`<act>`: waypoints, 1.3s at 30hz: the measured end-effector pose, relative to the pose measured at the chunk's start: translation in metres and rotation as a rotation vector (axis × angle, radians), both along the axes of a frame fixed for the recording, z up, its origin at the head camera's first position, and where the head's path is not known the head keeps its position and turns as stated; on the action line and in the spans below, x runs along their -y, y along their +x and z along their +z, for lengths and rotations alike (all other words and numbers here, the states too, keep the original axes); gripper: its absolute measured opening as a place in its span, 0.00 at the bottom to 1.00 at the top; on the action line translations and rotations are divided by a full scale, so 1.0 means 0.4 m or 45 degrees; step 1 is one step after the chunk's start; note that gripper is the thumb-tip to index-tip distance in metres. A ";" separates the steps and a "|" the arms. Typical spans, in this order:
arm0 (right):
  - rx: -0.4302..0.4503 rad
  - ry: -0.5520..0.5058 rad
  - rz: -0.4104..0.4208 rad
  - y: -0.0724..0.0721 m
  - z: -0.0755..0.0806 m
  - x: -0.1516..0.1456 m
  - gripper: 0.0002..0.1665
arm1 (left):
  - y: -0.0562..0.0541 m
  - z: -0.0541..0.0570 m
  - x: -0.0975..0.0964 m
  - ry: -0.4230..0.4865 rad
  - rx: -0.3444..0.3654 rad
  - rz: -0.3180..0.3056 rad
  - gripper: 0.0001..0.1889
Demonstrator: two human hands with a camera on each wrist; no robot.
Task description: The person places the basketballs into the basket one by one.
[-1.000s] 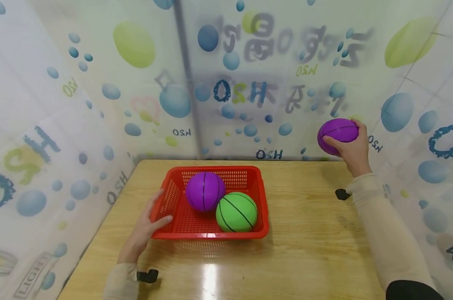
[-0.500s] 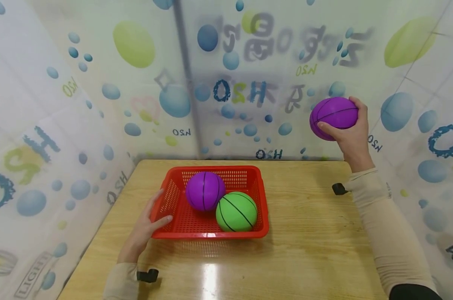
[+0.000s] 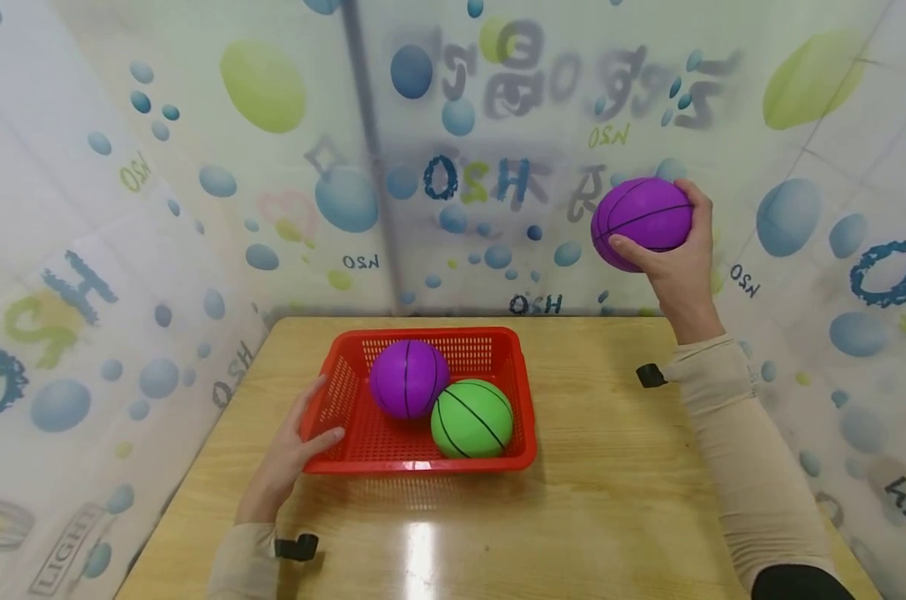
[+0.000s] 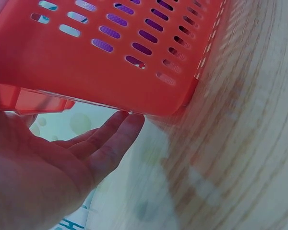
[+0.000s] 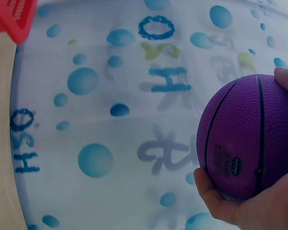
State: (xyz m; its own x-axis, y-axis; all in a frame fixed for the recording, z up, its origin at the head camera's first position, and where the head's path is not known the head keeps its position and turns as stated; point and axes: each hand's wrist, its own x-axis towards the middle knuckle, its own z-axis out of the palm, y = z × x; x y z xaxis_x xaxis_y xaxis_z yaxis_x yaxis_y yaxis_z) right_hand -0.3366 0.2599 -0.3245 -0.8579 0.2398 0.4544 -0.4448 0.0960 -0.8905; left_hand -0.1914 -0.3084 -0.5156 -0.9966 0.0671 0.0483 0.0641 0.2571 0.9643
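My right hand (image 3: 681, 267) holds a purple mini basketball (image 3: 643, 223) up in the air, right of and above the red plastic basket (image 3: 415, 468). In the right wrist view, thumb and fingers grip the purple ball (image 5: 240, 139) from its sides. My left hand (image 3: 283, 458) holds the basket's left end, thumb over the rim and fingers against the outside wall. Those fingers (image 4: 108, 148) touch the basket wall (image 4: 86, 67) in the left wrist view. A second purple ball (image 3: 409, 379) and a green ball (image 3: 472, 419) lie touching in the basket.
The basket stands on a light wooden table (image 3: 603, 467). Curtains (image 3: 453, 250) printed with bubbles and letters hang behind the table and along both sides. Black wrist devices (image 3: 297, 547) sit on both wrists.
My right hand has raised the purple ball from near the table's back right corner and brought it leftward. The left hand and the basket with its two balls stay in place.
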 end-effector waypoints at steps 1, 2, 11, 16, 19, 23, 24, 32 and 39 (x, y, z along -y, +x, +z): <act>-0.007 0.014 0.005 0.001 -0.006 0.010 0.66 | 0.000 0.000 0.000 0.002 0.003 0.001 0.49; -0.011 0.014 0.016 0.002 -0.013 0.020 0.66 | 0.000 0.000 -0.001 0.004 0.006 0.002 0.49; 0.046 0.044 0.094 0.017 -0.088 0.109 0.64 | 0.001 -0.003 -0.002 0.016 0.020 0.000 0.49; 0.091 0.036 0.141 0.021 -0.132 0.152 0.64 | 0.003 0.003 0.000 0.021 0.026 -0.001 0.50; 0.108 0.032 0.172 0.021 -0.157 0.179 0.65 | 0.001 0.004 0.001 0.018 0.031 0.000 0.50; 0.113 0.026 0.227 0.021 -0.189 0.217 0.65 | 0.000 0.003 0.003 0.021 0.033 -0.001 0.50; 0.112 0.028 0.241 0.021 -0.197 0.225 0.65 | 0.001 0.003 0.003 0.022 0.035 -0.001 0.50; 0.115 0.072 0.402 0.013 -0.239 0.299 0.62 | 0.001 0.003 0.002 0.018 0.038 -0.003 0.50; 0.151 0.197 0.480 0.012 -0.259 0.358 0.63 | 0.002 0.001 -0.002 0.034 0.039 -0.006 0.50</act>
State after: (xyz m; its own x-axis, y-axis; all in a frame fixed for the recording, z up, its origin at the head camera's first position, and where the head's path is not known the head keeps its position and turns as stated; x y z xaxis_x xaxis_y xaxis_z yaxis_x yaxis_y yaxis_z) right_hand -0.3320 0.1169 -0.4279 -0.9210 -0.1644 0.3533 -0.3698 0.0826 -0.9254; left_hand -0.1905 -0.3077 -0.5154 -0.9973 0.0713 0.0194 0.0354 0.2308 0.9724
